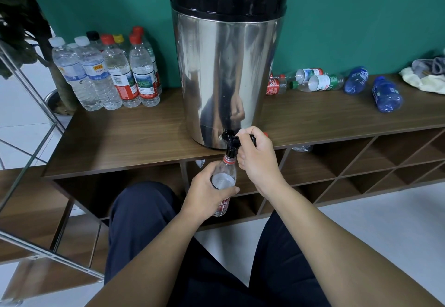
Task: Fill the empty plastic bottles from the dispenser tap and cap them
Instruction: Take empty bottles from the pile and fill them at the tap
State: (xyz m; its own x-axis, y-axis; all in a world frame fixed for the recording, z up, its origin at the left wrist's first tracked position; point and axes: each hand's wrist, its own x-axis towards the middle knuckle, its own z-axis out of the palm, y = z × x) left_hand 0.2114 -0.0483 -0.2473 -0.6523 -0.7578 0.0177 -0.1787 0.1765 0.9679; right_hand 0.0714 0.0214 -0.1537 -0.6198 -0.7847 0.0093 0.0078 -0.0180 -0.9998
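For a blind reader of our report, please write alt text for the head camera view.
A person's left hand holds a clear bottle under the black tap of a steel dispenser, while the right hand grips the tap lever. Capped full bottles stand left of it; empty bottles lie to the right.

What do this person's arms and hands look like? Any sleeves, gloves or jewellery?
Both forearms are bare right up to the bottom edge of the picture, so no sleeves show. The left hand and right hand wear no gloves, and no ring, watch or bracelet is visible. Dark navy trousers cover the legs below.
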